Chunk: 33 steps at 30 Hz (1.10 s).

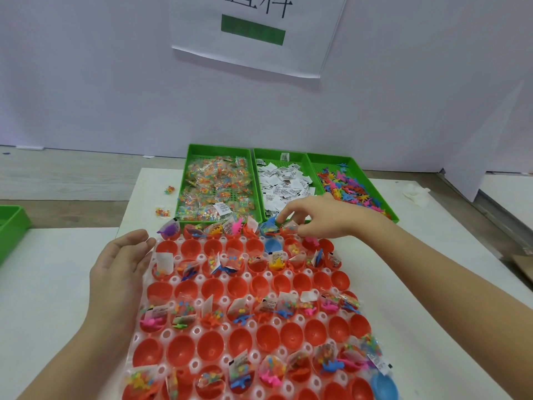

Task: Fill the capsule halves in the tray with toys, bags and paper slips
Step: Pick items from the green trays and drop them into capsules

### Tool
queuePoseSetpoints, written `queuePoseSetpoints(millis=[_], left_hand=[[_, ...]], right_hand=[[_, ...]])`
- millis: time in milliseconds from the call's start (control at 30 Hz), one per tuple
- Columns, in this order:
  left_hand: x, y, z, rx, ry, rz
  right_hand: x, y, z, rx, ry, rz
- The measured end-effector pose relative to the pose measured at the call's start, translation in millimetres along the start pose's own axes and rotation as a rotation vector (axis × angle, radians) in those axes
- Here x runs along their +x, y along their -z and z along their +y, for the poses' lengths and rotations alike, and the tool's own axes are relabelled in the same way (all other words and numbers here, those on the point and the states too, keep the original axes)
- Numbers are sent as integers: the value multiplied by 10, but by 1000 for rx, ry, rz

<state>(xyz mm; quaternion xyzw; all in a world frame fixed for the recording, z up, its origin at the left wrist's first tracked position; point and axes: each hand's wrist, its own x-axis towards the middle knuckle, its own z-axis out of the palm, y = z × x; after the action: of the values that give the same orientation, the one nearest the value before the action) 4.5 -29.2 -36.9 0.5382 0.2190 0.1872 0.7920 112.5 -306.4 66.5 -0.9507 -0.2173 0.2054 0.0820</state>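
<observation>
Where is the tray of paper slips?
Head view, far centre: the green plastic slip tray sits between the bag-filled tray and the toy-filled tray, behind the right hand.

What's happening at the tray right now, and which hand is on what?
A person is filling red capsule halves in a white tray. The right hand reaches to the far row, fingers at a bead bag beside a blue toy; whether they pinch it is unclear. The left hand lies open at the tray's left edge. Alternate rows are filled, and the rows between are mostly empty. Green bins behind hold supplies.
</observation>
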Motion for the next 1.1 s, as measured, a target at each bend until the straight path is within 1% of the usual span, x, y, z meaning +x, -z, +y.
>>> queuePoseSetpoints(millis=[267, 467, 533, 600, 667, 700, 733, 833, 867, 933, 1100], left_hand=[[-11, 3, -3, 17, -8, -6], [-22, 1, 16, 12, -12, -13], [-21, 2, 18, 2, -13, -8], [-17, 9, 14, -2, -21, -7], [-4, 20, 1, -4, -26, -13], [3, 25, -9, -4, -28, -17], [10, 27, -17, -3, -30, -18], [27, 35, -37, -2, -38, -10], [33, 32, -37, -3, -36, -8], [54, 25, -33, -13, -21, -8], [74, 26, -32, -7, -5, -13]], right_hand=[[-42, 44, 4, 159, 47, 111], [-31, 50, -13, 127, 33, 143], [-46, 49, -12, 115, 33, 188], [-79, 46, -2, 150, 53, 268], [-137, 43, 23, 188, 108, 360], [-168, 44, 37, 165, 140, 371], [-192, 41, 47, 93, 168, 338], [-194, -20, 39, -252, 225, 155], [-180, -35, 31, -321, 242, 129], [-146, -41, 14, -367, 254, 120], [-61, -8, 1, -384, 245, 88]])
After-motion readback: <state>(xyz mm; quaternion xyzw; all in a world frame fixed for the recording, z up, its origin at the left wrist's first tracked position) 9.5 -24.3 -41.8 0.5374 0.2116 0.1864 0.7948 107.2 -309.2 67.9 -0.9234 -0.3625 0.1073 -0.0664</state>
